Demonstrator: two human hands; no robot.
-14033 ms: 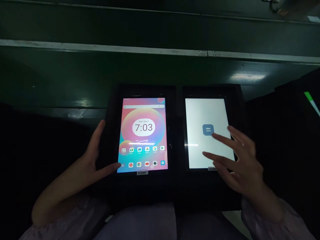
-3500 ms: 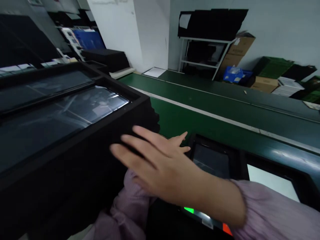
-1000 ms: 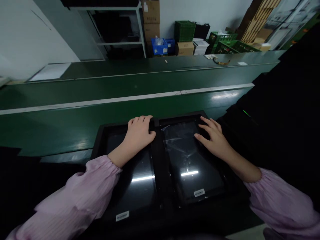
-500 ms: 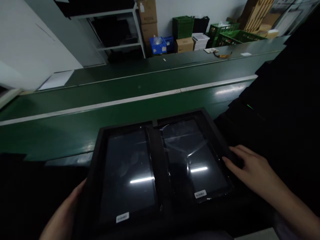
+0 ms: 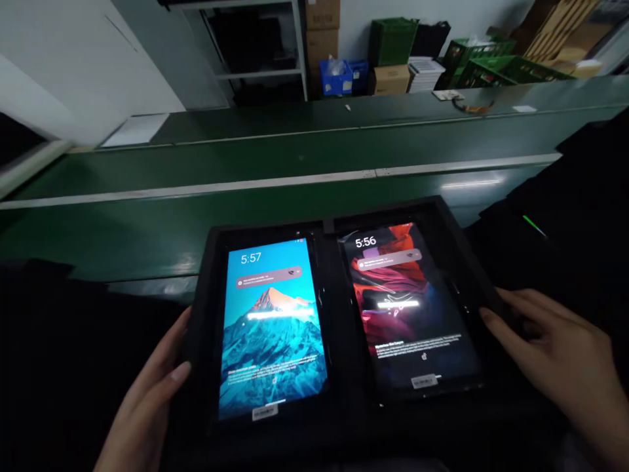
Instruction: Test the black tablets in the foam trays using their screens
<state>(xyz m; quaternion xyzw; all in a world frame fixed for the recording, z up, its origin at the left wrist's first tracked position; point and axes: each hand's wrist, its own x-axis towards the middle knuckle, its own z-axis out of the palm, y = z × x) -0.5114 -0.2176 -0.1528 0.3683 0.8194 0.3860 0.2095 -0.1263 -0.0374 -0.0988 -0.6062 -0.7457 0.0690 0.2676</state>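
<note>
A black tray (image 5: 346, 367) is held up between my two hands, tilted so that its inside faces me. In its left compartment lies a tablet (image 5: 272, 334) with a lit lock screen showing a mountain and 5:57. The right compartment holds a second tablet (image 5: 415, 321), lit with a dark red picture and 5:56. Each bears a small white barcode label near its bottom edge. My left hand (image 5: 152, 387) grips the tray's left side, thumb on the edge. On the right side my right hand (image 5: 550, 354) is closed round the rim; its lower fingers are hidden.
Beyond the tray runs a green conveyor bench (image 5: 275, 154) with a pale rail (image 5: 304, 180) along it. A white sheet (image 5: 136, 129) lies at its left. Behind stand blue bins (image 5: 337, 78), green crates (image 5: 393, 42), cardboard boxes (image 5: 390, 80) and a metal shelf (image 5: 260, 72).
Both tablet screens, dark half a second ago, are now lit with lock screens. The tray and my hands sit slightly further right in view; my left thumb now shows on the edge.
</note>
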